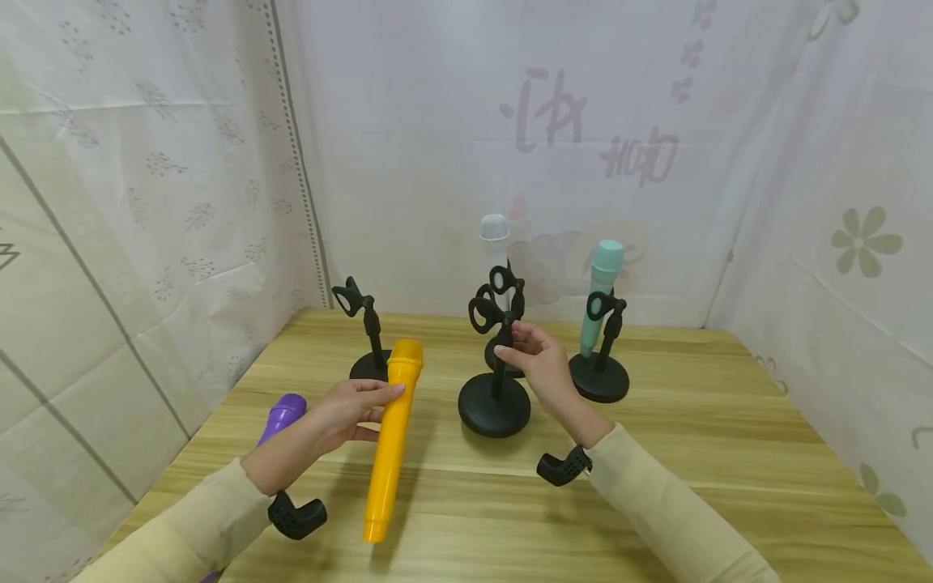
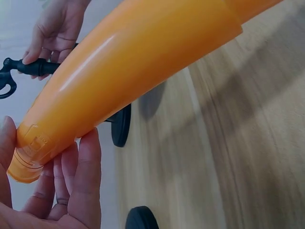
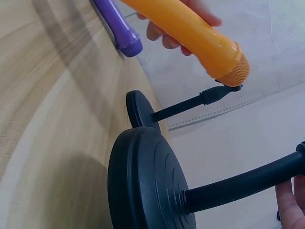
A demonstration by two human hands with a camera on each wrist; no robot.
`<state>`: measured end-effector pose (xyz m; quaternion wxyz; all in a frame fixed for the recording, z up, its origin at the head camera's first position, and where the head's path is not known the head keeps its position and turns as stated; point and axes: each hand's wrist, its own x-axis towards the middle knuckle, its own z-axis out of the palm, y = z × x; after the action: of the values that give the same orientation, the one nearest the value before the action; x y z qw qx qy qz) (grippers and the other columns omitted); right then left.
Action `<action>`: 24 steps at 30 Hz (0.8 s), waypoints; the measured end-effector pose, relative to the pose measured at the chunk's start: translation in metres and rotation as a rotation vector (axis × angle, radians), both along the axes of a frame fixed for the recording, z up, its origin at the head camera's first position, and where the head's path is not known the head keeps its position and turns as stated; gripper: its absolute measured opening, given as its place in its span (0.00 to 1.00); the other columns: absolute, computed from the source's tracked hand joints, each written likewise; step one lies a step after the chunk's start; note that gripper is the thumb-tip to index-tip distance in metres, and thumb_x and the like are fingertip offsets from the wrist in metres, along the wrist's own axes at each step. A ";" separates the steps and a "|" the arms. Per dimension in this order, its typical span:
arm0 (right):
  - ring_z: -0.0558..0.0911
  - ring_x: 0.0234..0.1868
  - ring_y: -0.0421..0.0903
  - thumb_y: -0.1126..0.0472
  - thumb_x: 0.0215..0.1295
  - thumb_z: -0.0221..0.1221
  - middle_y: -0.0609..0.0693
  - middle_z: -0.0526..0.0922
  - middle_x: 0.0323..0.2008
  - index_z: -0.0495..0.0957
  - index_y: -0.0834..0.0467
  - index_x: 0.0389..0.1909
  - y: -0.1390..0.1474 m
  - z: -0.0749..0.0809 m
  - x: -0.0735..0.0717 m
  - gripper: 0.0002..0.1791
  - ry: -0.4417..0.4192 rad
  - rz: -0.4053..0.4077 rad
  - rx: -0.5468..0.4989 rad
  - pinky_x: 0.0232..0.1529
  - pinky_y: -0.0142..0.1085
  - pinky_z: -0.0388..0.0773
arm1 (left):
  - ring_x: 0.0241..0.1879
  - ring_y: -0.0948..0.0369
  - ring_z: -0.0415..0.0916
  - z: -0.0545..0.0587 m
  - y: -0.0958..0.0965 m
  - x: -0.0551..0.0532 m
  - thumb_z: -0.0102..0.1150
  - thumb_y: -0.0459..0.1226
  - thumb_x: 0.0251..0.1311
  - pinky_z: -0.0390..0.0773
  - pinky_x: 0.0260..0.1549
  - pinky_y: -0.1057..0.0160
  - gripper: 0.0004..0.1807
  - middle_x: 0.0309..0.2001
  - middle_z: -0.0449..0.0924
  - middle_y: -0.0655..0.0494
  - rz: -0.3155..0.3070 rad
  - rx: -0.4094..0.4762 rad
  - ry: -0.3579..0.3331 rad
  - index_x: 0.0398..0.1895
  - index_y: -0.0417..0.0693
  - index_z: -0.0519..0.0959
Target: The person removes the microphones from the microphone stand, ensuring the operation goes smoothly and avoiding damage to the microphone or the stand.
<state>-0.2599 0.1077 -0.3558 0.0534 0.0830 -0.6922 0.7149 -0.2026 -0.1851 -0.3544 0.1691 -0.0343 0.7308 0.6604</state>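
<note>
- While the left hand (image 1: 353,413), half closed, is pinching it, the yellow microphone (image 1: 389,453) is slanting above the table (image 1: 466,510).
- The right hand (image 1: 542,366), nearly closed, is gripping the front stand (image 1: 494,406) near its top, left of the teal microphone (image 1: 607,261).

both forearms (image 1: 283,460) angled inward, left hand (image 1: 347,411) gripping, right hand (image 1: 543,364) gripping farther forward

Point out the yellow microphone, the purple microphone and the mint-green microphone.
Yellow microphone (image 1: 389,453), head view, middle of its handle.
Purple microphone (image 3: 117,24), right wrist view, on its handle.
Mint-green microphone (image 1: 602,285), head view, upper handle.
</note>
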 end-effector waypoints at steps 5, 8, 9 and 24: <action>0.78 0.50 0.49 0.66 0.58 0.69 0.54 0.80 0.48 0.77 0.61 0.56 -0.004 0.000 -0.007 0.24 0.022 0.000 -0.011 0.54 0.40 0.75 | 0.33 0.57 0.81 -0.005 -0.004 0.004 0.65 0.48 0.61 0.83 0.36 0.52 0.27 0.37 0.81 0.50 0.030 -0.007 -0.013 0.51 0.35 0.76; 0.77 0.50 0.49 0.67 0.58 0.68 0.54 0.80 0.48 0.77 0.61 0.56 -0.007 -0.001 -0.010 0.24 0.018 0.000 -0.015 0.53 0.39 0.76 | 0.33 0.57 0.80 -0.008 -0.007 0.007 0.66 0.49 0.60 0.83 0.37 0.51 0.28 0.38 0.80 0.50 0.043 -0.013 -0.018 0.53 0.36 0.74; 0.77 0.50 0.49 0.67 0.58 0.69 0.54 0.80 0.48 0.77 0.61 0.56 -0.007 -0.001 -0.011 0.24 0.016 0.000 -0.015 0.53 0.39 0.76 | 0.33 0.57 0.80 -0.009 -0.008 0.008 0.66 0.49 0.60 0.83 0.37 0.51 0.28 0.38 0.80 0.50 0.049 -0.015 -0.021 0.53 0.36 0.73; 0.78 0.50 0.49 0.66 0.58 0.68 0.54 0.80 0.49 0.77 0.60 0.56 -0.023 0.008 -0.029 0.23 0.045 0.008 -0.011 0.54 0.41 0.76 | 0.33 0.55 0.78 -0.021 -0.020 0.019 0.66 0.49 0.60 0.83 0.36 0.51 0.23 0.36 0.79 0.50 0.097 -0.058 -0.049 0.46 0.39 0.78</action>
<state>-0.2889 0.0842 -0.3482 0.0667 0.1013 -0.6865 0.7170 -0.1833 -0.2055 -0.3754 0.1536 -0.0906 0.7427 0.6455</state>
